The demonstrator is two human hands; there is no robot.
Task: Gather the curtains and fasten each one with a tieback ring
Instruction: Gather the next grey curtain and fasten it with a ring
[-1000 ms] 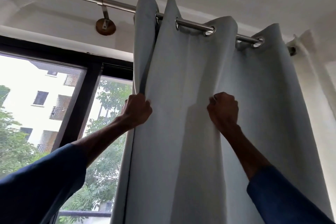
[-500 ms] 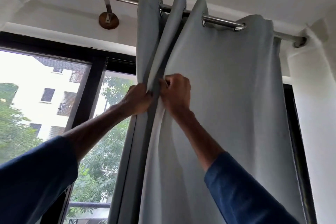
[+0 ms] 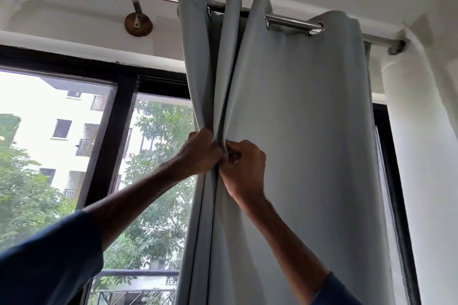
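Observation:
A pale grey curtain [image 3: 304, 136] hangs by metal eyelets from a steel rod [image 3: 290, 20] at the right of the window. Its left folds are bunched together. My left hand [image 3: 199, 153] grips the outer folds at the curtain's left edge. Right beside it, my right hand [image 3: 244, 168] pinches the adjoining fold, knuckles touching the left hand. Both arms reach up in dark blue sleeves. No tieback ring is in view.
A rod bracket on a round brown mount [image 3: 138, 23] sits on the wall left of the curtain. The black window frame [image 3: 109, 136] stands behind my left arm. A white wall column [image 3: 421, 156] borders the curtain on the right. A balcony railing [image 3: 138, 273] shows outside, low.
My right hand has carried a fold leftward from the curtain's middle to meet my left hand, so the left pleats are now bunched. Both hands sit slightly lower than half a second ago.

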